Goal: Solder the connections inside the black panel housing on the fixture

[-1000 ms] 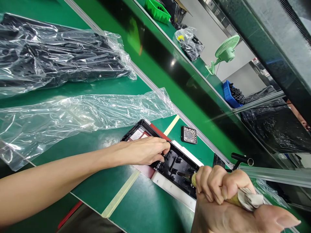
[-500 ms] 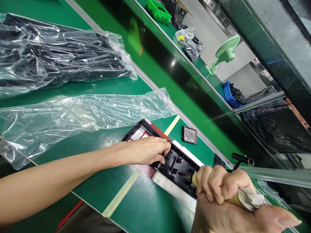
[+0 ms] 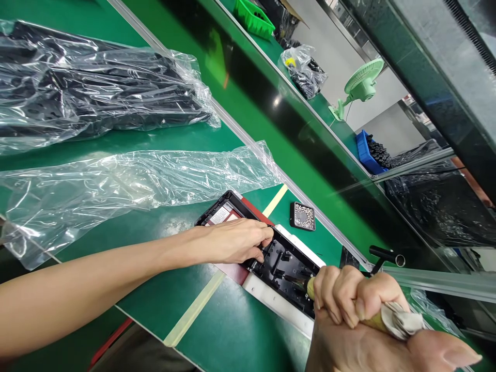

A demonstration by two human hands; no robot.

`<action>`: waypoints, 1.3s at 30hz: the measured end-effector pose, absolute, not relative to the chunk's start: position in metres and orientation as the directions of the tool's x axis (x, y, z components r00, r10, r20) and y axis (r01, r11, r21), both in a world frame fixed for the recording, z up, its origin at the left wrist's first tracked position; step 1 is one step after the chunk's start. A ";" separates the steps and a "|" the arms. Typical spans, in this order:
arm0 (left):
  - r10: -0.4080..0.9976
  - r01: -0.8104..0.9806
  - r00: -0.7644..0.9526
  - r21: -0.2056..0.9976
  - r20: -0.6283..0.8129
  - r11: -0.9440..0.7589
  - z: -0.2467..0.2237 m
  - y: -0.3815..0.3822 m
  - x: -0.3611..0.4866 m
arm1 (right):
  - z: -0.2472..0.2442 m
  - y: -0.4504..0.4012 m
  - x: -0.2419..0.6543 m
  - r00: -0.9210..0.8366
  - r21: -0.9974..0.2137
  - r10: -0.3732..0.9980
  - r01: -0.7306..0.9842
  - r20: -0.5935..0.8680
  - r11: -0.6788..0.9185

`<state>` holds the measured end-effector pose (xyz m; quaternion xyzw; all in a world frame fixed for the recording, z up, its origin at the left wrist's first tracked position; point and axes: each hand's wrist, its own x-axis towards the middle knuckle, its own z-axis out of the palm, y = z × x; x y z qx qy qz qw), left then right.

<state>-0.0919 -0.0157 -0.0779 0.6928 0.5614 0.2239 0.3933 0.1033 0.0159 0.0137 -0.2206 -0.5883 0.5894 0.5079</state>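
Observation:
A long black plastic housing (image 3: pixel 284 253) lies open side up in a red and white fixture (image 3: pixel 267 299) on the green bench. My left hand (image 3: pixel 242 240) reaches across it, fingers bent and closed on a black part of the housing; what exactly lies between the fingertips is hidden. My right hand (image 3: pixel 349 299) is wrapped round the yellow handle of a screwdriver (image 3: pixel 311 287), its grip partly covered in a pale wrapping. The screwdriver's dark shaft points left into the housing, its tip near the inner posts.
A small black tray (image 3: pixel 303 216) of tiny metal screws stands behind the housing. Clear plastic film (image 3: pixel 155 178) and bagged black parts (image 3: pixel 96 82) lie to the left. Beyond the metal rail are a green fan (image 3: pixel 362 82), a blue bin (image 3: pixel 368 155) and a green basket (image 3: pixel 253 19).

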 end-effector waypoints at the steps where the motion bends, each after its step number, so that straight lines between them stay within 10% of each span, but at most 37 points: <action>1: 0.954 0.603 0.270 0.795 -0.130 -0.062 -0.079 -0.015 -0.092 | 0.014 0.016 0.103 -0.392 -0.917 0.855 -0.339 0.339 0.208; 39: 0.949 0.602 0.277 0.797 -0.148 -0.051 -0.076 -0.014 -0.092 | 0.013 0.018 0.103 -0.422 -0.913 0.836 -0.353 0.351 0.205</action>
